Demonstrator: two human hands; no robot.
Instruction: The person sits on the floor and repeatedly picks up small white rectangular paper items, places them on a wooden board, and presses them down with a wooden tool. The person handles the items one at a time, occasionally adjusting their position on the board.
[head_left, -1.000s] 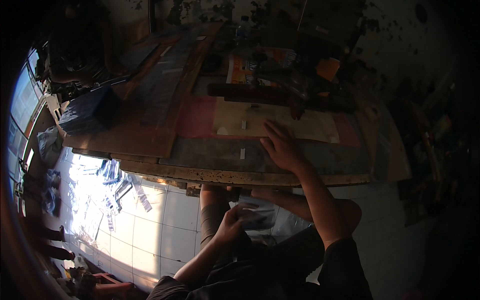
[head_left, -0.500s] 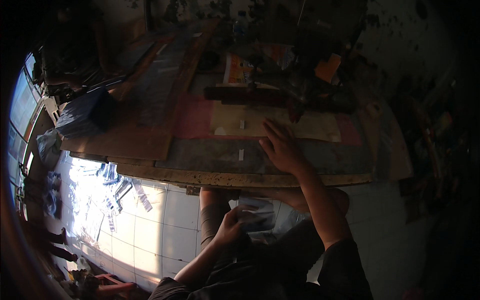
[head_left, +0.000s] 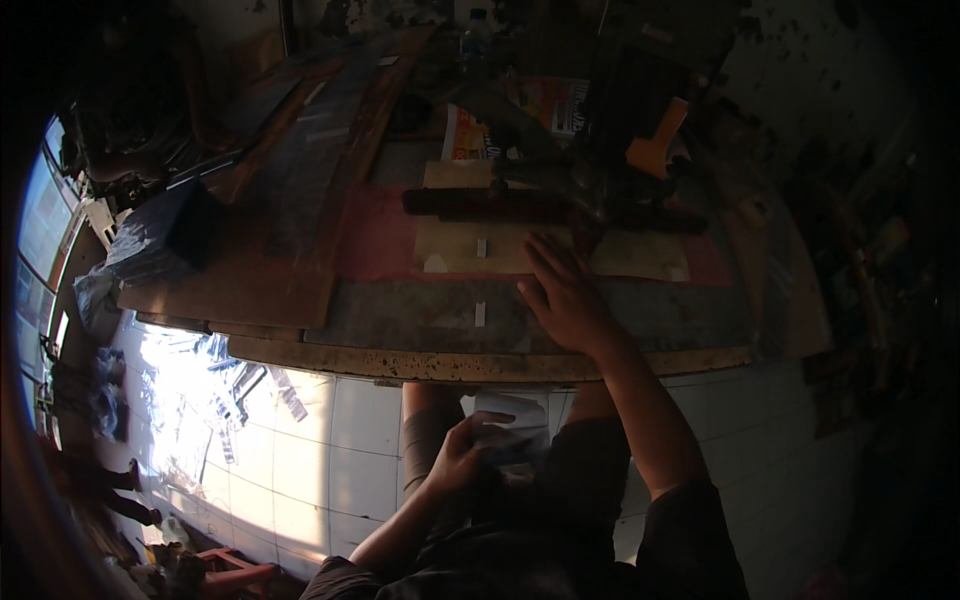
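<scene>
The person sits at the tabletop (head_left: 400, 312) with the right hand (head_left: 570, 308) laid on it, palm down. Those fingers are stretched forward onto the pale yellow sheet (head_left: 455, 262), holding nothing, with the thumb standing apart from the others. The yellow sheet lies over a pink sheet (head_left: 372, 238), which shows at either end of it.

Down below the edge, in front of the lap, the left hand (head_left: 457, 458) has its fingers clamped on a whitish, see-through plastic piece (head_left: 522, 410). It hangs clear of the tabletop, and from here I can't tell whether it's a bag or a loose sheet.

A dark bar (head_left: 480, 203) crosses above the yellow sheet, just beyond the right fingertips. One small white strip (head_left: 482, 248) is on the yellow sheet, left of that hand, and another lies nearer the edge. Farther back I can see an orange piece (head_left: 652, 150) and a bottle (head_left: 475, 38).

Over to the left, a blue block-shaped bundle (head_left: 150, 238) rests on a brown board (head_left: 235, 290). Plastic scraps (head_left: 228, 385) lie in bright sunlight on the tiled floor (head_left: 365, 445), with a red stool (head_left: 238, 578) nearer me.
</scene>
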